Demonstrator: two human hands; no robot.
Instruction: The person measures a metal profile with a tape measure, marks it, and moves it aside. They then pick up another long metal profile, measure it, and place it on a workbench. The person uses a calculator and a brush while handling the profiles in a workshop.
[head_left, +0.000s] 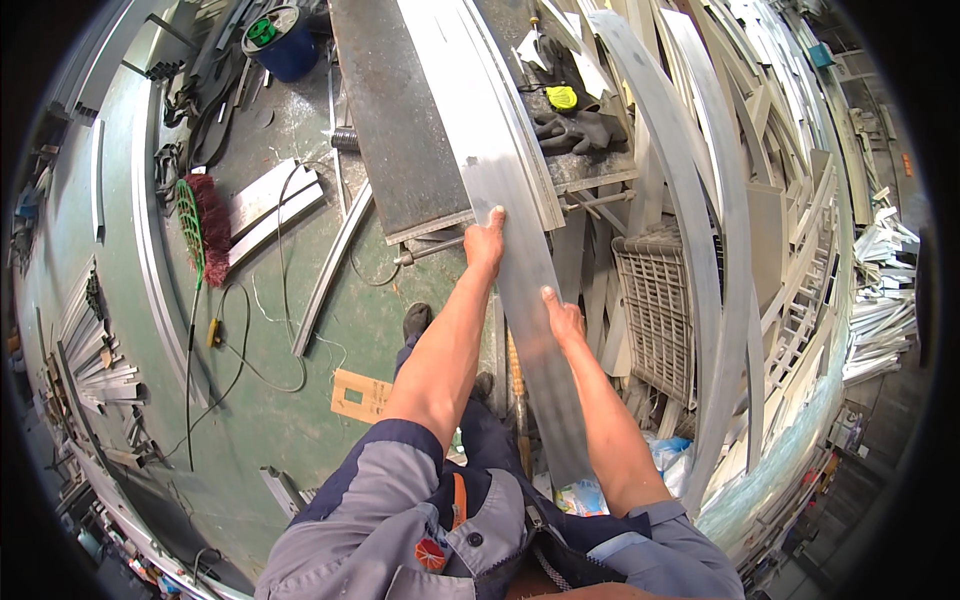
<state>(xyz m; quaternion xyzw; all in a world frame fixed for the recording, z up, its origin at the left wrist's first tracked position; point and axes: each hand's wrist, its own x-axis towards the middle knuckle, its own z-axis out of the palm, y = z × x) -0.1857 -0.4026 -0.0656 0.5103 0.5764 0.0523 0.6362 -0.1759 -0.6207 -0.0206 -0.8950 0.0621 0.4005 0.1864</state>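
Note:
A long, flat metal profile (517, 262), silvery and probably aluminium, runs from the far end of a steel-topped bench (405, 112) back towards my body. My left hand (486, 244) grips its left edge just off the bench's near end, thumb on top. Further back, my right hand (564, 319) holds the right edge, also with the thumb on the upper face. The fingers of both hands are hidden beneath the metal. Along the profile's right side on the bench lies a narrow ribbed strip (525, 142); whether the two are joined I cannot tell.
Dark work gloves (581, 133) and a yellow tape measure (561, 97) lie right of the profile. A plastic crate (656, 319) and long curved-looking strips (694, 225) crowd the right. Leftward are a broom (206, 232), a cable (244, 352), loose profiles (334, 270) and a blue bucket (285, 49).

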